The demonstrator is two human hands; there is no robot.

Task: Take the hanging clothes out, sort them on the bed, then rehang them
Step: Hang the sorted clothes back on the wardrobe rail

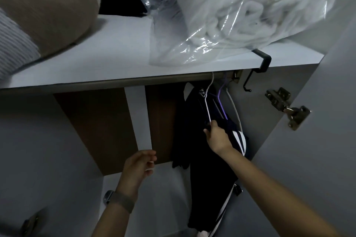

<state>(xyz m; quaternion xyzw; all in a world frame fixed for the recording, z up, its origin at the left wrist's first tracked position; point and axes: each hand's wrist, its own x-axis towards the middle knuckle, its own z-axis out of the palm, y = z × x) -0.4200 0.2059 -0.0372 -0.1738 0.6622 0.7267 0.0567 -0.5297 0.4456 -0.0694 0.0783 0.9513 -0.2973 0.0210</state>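
White shelf (123, 52) holds bagged blanket (248, 11) and brown cushion (52, 7).

Bagged white blanket (248, 11) and brown cushion (52, 9) sit on the shelf (123, 52).

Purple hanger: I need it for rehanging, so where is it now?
In the head view, the purple hanger hangs on the rail at its right end, between two white hangers, above the right hand.

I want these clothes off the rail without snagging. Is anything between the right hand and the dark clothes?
No. The right hand already grips the dark clothes at the white hanger. The left hand hangs open, apart. Only the hanger hooks over the rail hold them back.
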